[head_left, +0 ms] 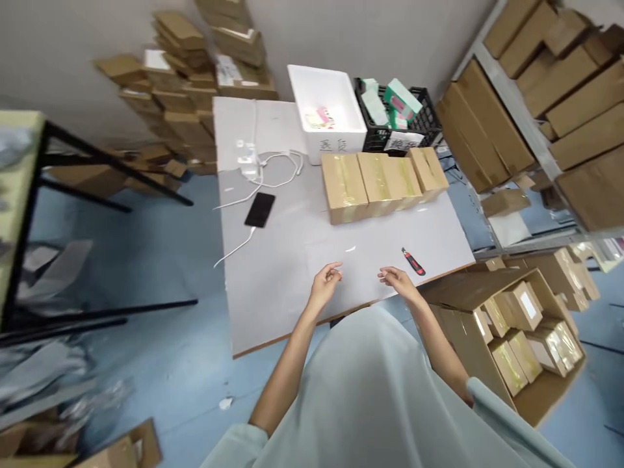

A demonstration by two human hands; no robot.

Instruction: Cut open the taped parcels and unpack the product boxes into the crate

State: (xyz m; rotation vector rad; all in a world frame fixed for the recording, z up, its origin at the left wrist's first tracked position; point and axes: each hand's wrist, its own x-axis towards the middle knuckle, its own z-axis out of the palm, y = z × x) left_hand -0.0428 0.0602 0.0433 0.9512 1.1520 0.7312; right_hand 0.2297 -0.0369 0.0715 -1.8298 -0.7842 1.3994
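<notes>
My left hand (325, 281) hovers over the near edge of the white table (283, 273), fingers loosely curled and holding nothing. My right hand (396, 279) is level with it a short way to the right, fingers also loosely curled and empty. A red and black box cutter (413, 261) lies on the table just right of my right hand. Farther back stands a row of several taped cardboard boxes (380, 182).
A black phone (260, 209) with white cables lies at the table's left. A white foam box (327, 112) and a black crate (400, 120) sit at the back. An open carton of small boxes (526, 338) stands on the floor at right, under shelves of cartons (550, 97).
</notes>
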